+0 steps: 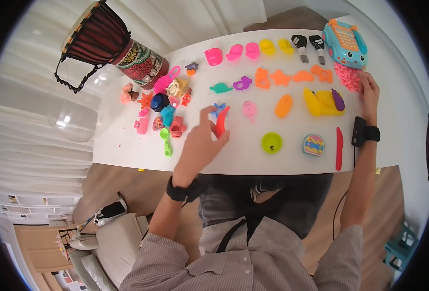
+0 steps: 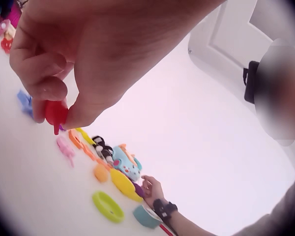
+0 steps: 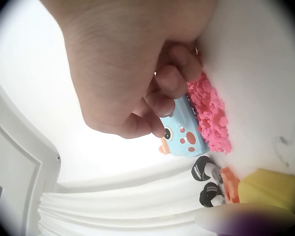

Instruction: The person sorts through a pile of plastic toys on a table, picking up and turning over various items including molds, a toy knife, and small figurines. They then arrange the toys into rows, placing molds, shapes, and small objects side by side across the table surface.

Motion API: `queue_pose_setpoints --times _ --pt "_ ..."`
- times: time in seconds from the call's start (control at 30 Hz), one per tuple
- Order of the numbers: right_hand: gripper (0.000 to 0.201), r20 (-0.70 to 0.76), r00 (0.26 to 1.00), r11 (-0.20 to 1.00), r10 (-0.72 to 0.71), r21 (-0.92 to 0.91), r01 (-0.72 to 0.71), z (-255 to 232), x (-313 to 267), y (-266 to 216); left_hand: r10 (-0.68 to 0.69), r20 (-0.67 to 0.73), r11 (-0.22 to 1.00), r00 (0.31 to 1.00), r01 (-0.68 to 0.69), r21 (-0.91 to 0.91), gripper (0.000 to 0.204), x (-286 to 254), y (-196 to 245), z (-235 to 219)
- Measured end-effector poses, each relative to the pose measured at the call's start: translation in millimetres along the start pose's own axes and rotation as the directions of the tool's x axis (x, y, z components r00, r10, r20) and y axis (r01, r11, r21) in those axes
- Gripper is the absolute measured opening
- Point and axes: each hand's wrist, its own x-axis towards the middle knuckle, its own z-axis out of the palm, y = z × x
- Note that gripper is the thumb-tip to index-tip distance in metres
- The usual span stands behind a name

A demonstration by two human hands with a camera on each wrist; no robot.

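Note:
My left hand (image 1: 202, 148) pinches a curved red toy (image 1: 222, 121) that resembles a chili pepper, with a thin stem-like tip showing in the left wrist view. A blue star-like toy (image 1: 218, 109) lies just behind it, and a pink ice-pop-shaped mould (image 1: 249, 110) is to its right. At the table's right side, my right hand (image 1: 368, 94) has loosely curled fingers and nothing visible in them. It is beside a heap of crumbly pink play sand (image 3: 211, 118) and the blue toy telephone (image 1: 346, 46). Closest on its left are a purple toy eggplant (image 1: 338, 101) and a yellow toy (image 1: 316, 103).
A drum (image 1: 139, 60) stands at the back left, near a cluster of small toys including a green scoop (image 1: 166, 141). Orange moulds (image 1: 281, 77) and pink cups (image 1: 213, 56) form rows behind. Toward the front are a green lid (image 1: 272, 143), a round tin (image 1: 314, 145) and a red knife (image 1: 339, 148).

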Motion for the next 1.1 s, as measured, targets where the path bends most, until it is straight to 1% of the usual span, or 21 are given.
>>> queue_pose_setpoints --times 0.03,0.17,0.23,0.27,0.33,0.37,0.43,0.47,0.53,0.67,0.73,0.77,0.83,0.87,0.93,1.07,1.1 --pt "0.022 -0.003 1.000 1.000 -0.009 0.019 0.009 0.2 -0.1 0.5 -0.055 0.096 0.998 0.994 0.057 -0.020 0.065 -6.0 9.0 4.3" --pt "0.022 -0.011 1.000 1.000 -0.005 0.005 0.005 1.3 -1.6 -1.6 -0.044 0.141 0.998 0.989 0.049 -0.037 0.064 -22.1 20.1 19.5" --pt "0.022 0.006 1.000 1.000 0.006 0.009 -0.006 1.6 -2.8 -4.1 -0.104 0.247 0.989 0.963 0.127 -0.078 0.063 -26.1 24.0 22.4" --pt "0.022 0.004 1.000 1.000 0.008 0.007 -0.008 1.8 -3.5 -4.6 -0.103 0.250 0.989 0.963 0.127 -0.078 0.063 -26.5 24.9 24.4" --pt "0.021 0.011 1.000 1.000 -0.001 0.017 0.001 3.0 -4.4 -6.3 -0.154 0.280 0.977 0.948 0.188 -0.098 0.061 -26.8 25.8 28.8" --pt "0.021 0.010 1.000 1.000 -0.001 0.016 0.001 3.1 -4.6 -6.4 -0.153 0.281 0.977 0.947 0.188 -0.099 0.061 -27.3 24.5 33.1" --pt "0.021 0.011 1.000 1.000 -0.001 0.022 0.000 3.6 -4.9 -7.2 -0.089 0.225 0.994 0.970 0.100 -0.036 0.063 -29.1 21.2 42.8" --pt "0.021 0.012 1.000 1.000 -0.001 0.022 0.001 3.7 -5.1 -7.6 -0.090 0.223 0.994 0.971 0.100 -0.036 0.063 -29.5 25.3 42.7" --pt "0.020 0.007 1.000 1.000 0.010 0.023 -0.010 4.2 -5.7 -8.5 -0.168 0.276 0.964 0.946 0.216 -0.155 0.069 -30.3 37.0 38.6" --pt "0.020 0.017 1.000 1.000 0.003 0.022 -0.004 3.3 -4.0 -4.9 -0.198 0.288 0.940 0.937 0.265 -0.214 0.071 -30.5 47.6 35.6" --pt "0.021 0.011 1.000 1.000 0.000 0.019 0.000 2.9 -3.2 -3.3 -0.228 0.329 0.908 0.917 0.322 -0.268 0.068 -29.8 52.9 33.5" --pt "0.021 0.014 1.000 1.000 -0.001 0.020 0.001 4.7 -3.0 -4.3 -0.229 0.326 0.908 0.917 0.323 -0.268 0.068 -30.3 54.3 33.3" --pt "0.023 -0.023 1.000 1.000 0.013 0.009 -0.013 6.3 -3.2 -5.9 -0.232 0.360 0.878 0.904 0.354 -0.323 0.065 -31.1 56.8 33.6" --pt "0.023 -0.024 1.000 1.000 0.013 0.007 -0.013 6.1 -3.5 -6.5 -0.230 0.362 0.877 0.903 0.354 -0.324 0.065 -31.0 58.7 32.4" --pt "0.021 -0.013 1.000 1.000 0.013 0.000 -0.013 4.0 -4.3 -7.1 -0.281 0.382 0.861 0.880 0.407 -0.304 0.064 -30.6 61.6 29.6" --pt "0.020 -0.034 0.999 1.000 -0.012 0.006 0.012 4.0 -4.1 -4.6 -0.286 0.389 0.859 0.876 0.414 -0.302 0.065 -33.5 55.3 28.9" --pt "0.020 -0.009 1.000 0.999 -0.030 0.012 0.030 3.6 -2.4 -3.3 -0.315 0.376 0.862 0.872 0.428 -0.271 0.067 -33.7 57.0 26.3"
